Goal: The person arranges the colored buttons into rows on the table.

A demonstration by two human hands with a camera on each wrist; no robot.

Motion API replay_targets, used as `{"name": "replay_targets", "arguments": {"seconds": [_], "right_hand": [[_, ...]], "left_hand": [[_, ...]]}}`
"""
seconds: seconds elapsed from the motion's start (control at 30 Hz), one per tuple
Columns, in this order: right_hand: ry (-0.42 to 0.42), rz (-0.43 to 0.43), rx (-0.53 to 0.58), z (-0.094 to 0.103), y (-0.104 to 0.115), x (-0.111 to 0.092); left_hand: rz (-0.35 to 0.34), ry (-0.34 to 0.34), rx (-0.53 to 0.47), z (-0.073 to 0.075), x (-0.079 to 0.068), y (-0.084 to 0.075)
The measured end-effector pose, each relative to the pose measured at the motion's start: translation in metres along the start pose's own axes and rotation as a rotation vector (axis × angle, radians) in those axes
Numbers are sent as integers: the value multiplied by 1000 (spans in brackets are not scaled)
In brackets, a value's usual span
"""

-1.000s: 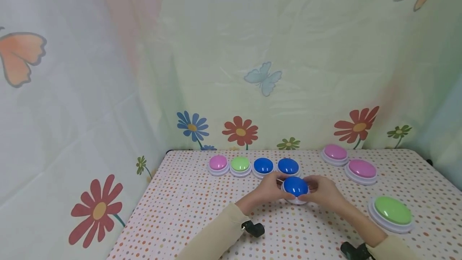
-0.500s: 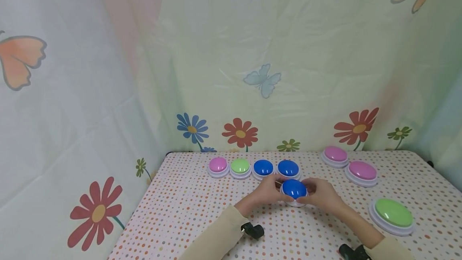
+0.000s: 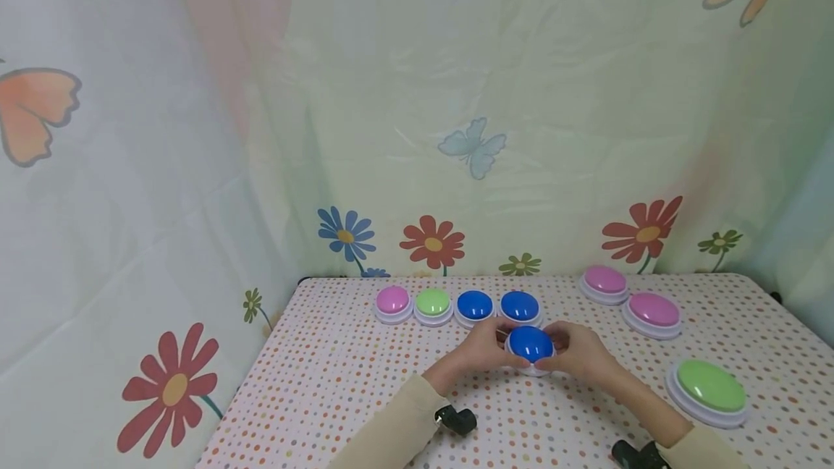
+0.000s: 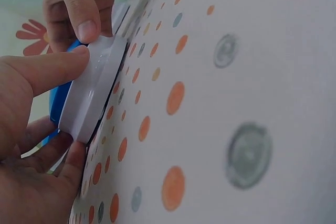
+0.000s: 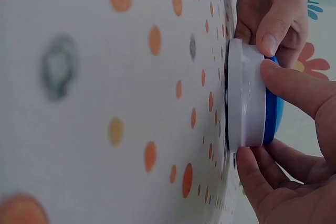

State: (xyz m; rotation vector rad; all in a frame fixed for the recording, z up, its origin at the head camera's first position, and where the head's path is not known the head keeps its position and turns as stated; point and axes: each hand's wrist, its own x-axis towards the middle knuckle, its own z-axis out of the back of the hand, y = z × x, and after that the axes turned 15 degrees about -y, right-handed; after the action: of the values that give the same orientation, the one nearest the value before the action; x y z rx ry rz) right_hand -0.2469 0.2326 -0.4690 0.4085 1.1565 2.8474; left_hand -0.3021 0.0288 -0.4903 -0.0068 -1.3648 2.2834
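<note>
A blue dome push button (image 3: 531, 344) on a white round base sits between both hands, in front of the row on the table. My left hand (image 3: 485, 346) grips its left side, and my right hand (image 3: 576, 353) grips its right side. The two thumbs meet at the near side of the white base (image 4: 92, 90), while the other fingers curl round its sides. In the right wrist view the base (image 5: 245, 95) stands right at the tabletop. Just behind it are two more blue buttons, the left one (image 3: 475, 305) and the right one (image 3: 519, 306).
Left of the blue pair, a green button (image 3: 433, 302) and a pink button (image 3: 392, 300) continue the row. Two larger pink buttons (image 3: 604, 280) (image 3: 654, 310) stand at the back right. A large green button (image 3: 712, 386) lies near my right forearm. A printed curtain (image 3: 391, 93) hangs behind the dotted table (image 3: 326, 368).
Both hands have drawn the blue button very slightly to the left and nearer. Their grip stays the same. The other buttons keep their places, with only a small shift of the head view.
</note>
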Motion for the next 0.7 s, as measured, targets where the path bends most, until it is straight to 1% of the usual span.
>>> {"name": "replay_targets", "arguments": {"seconds": [0.3,0.43,0.53,0.6,0.7], "right_hand": [[10,2,-7,3,2,0],[23,26,-9,8,5,-4],[28,54,-5,16,6,-7],[27,72,-9,24,6,-9],[16,104,-14,37,6,-10]], "left_hand": [[-3,10,-7,1,1,-1],[38,26,4,4,1,-4],[68,16,18,6,2,-9],[65,1,22,8,3,-13],[19,-25,25,7,8,-24]]}}
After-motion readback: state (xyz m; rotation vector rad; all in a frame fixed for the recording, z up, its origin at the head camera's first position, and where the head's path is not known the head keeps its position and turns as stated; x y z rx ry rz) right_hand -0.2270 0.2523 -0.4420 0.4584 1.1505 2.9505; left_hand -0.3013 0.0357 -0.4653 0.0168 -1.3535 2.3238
